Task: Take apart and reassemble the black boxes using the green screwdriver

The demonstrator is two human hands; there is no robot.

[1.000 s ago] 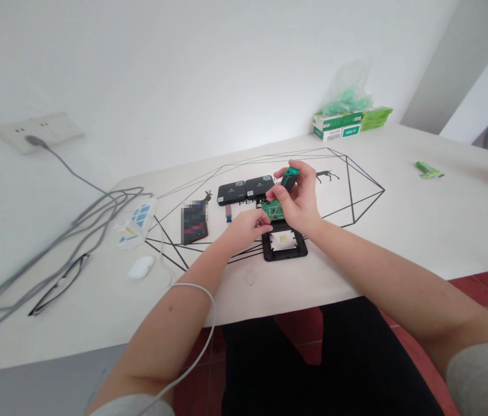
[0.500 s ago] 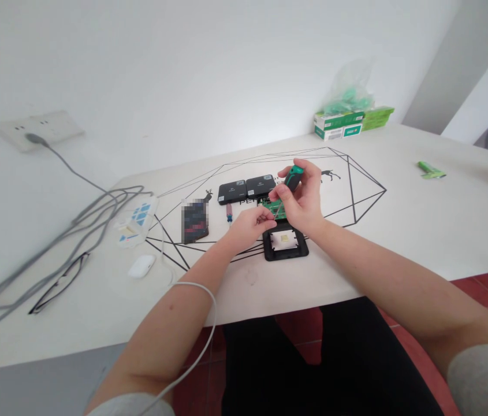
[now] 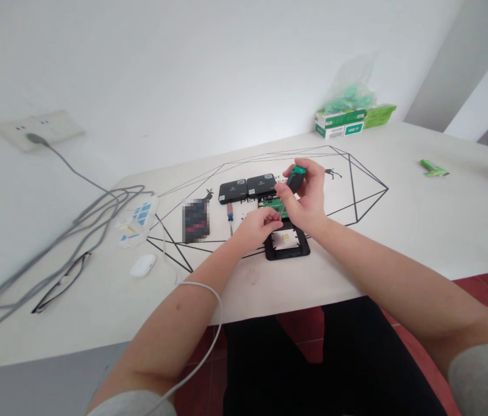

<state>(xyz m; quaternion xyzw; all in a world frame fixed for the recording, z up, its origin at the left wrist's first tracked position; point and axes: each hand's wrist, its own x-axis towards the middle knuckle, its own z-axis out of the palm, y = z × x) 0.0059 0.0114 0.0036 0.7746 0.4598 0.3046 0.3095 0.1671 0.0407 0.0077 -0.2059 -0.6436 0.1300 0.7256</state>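
Note:
My right hand is wrapped round a screwdriver with a black and green handle, tilted so that its shaft points down and left. Below the handle lies a green circuit board, partly covered by my fingers. Thumb and fingers of my left hand are pinched together at the board's near edge, close to the screwdriver's tip; what they hold is too small to make out. Just in front of both hands an open black case part rests on the table, with a pale panel and a yellowish square inside.
Two black boxes stand side by side behind the board. A second screwdriver lies left of it. Farther left are a blurred-out dark item, a white earbud case, glasses and grey cable. Green-white boxes stand at the wall.
My left hand has shifted slightly to the right, along the board's near edge. My right hand, still round the screwdriver, has moved a little right and its fingers have loosened slightly.

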